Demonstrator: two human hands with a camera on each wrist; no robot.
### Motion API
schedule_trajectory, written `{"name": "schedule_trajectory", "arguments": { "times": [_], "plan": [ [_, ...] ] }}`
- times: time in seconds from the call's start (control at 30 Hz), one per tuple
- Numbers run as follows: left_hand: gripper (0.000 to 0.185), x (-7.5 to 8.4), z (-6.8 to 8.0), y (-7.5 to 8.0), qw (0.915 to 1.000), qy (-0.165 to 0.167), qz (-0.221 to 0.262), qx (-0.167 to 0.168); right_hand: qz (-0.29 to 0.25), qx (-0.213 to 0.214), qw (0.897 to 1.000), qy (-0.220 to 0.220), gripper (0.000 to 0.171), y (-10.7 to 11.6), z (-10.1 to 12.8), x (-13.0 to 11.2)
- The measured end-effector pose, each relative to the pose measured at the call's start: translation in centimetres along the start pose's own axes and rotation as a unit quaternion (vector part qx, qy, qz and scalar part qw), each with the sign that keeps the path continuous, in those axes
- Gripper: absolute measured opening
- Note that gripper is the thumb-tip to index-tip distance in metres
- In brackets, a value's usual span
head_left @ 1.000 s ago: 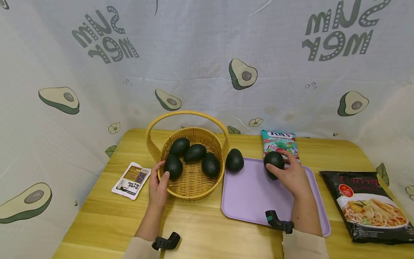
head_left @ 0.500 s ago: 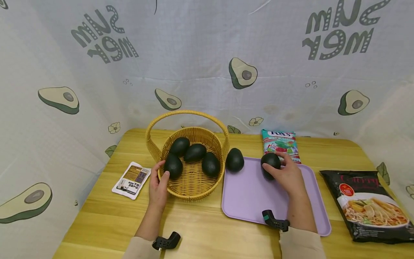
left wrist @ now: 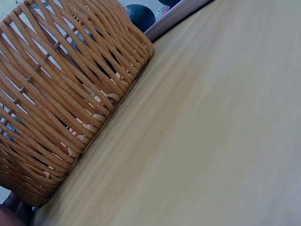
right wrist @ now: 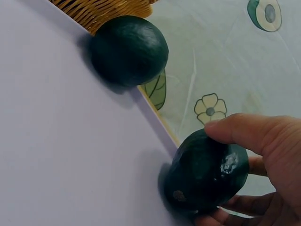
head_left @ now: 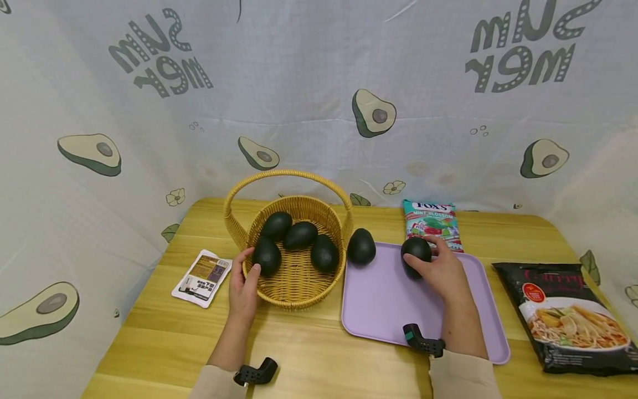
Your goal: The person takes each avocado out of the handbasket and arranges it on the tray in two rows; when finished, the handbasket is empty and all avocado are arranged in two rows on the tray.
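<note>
My right hand (head_left: pixel 445 271) grips a dark green avocado (head_left: pixel 415 256) over the far part of the lilac tray (head_left: pixel 384 310). In the right wrist view, thumb and fingers lie around this avocado (right wrist: pixel 207 172), which sits low at the tray's edge. A second avocado (head_left: pixel 361 247) rests at the tray's far left corner, beside the basket. My left hand (head_left: pixel 244 289) holds the yellow woven basket (head_left: pixel 289 302) at its left rim, thumb over the rim and the other fingers outside. Several avocados lie inside, one (head_left: pixel 267 256) close to that thumb. The left wrist view shows mostly the basket's woven side (left wrist: pixel 70 94).
A mint candy bag (head_left: pixel 432 221) lies behind the tray. To the tray's right is a black curry noodle packet (head_left: pixel 573 321). A small white and brown pouch (head_left: pixel 202 278) lies left of the basket on the wooden table (head_left: pixel 309 354). A printed curtain (head_left: pixel 299 100) hangs behind.
My right hand has shifted slightly left and lower with the avocado, mostly in the first half second. My left hand and the basket have stayed in place.
</note>
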State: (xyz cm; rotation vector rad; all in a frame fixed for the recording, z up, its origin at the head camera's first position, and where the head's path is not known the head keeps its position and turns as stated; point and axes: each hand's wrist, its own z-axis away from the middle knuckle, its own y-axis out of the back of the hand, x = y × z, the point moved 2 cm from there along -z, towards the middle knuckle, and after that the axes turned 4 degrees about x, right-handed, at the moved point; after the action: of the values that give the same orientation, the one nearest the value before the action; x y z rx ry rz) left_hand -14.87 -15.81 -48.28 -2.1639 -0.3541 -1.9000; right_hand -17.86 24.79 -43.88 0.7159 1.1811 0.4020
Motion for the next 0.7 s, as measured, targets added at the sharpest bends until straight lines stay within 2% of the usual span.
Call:
{"name": "schedule_trajectory", "arguments": {
  "times": [0.2,0.37,0.57,0.7],
  "plan": [
    [0.041,-0.1,-0.05,0.06,0.9999,-0.014,0.005,0.008,0.018,-0.006,1.0,0.016,0.09,0.24,-0.08,-0.08],
    [0.041,-0.07,-0.04,0.05,0.9999,-0.011,0.0,0.007,0.013,-0.008,1.0,0.017,0.094,0.18,-0.14,-0.09],
    [0.042,0.01,-0.03,0.06,1.0,-0.003,-0.002,0.003,0.014,-0.002,1.0,0.022,0.091,0.23,-0.05,-0.16],
    [0.041,0.08,-0.03,0.02,0.9999,-0.01,-0.004,0.006,0.013,0.001,1.0,0.022,0.087,0.3,0.05,-0.1]
  ]
}}
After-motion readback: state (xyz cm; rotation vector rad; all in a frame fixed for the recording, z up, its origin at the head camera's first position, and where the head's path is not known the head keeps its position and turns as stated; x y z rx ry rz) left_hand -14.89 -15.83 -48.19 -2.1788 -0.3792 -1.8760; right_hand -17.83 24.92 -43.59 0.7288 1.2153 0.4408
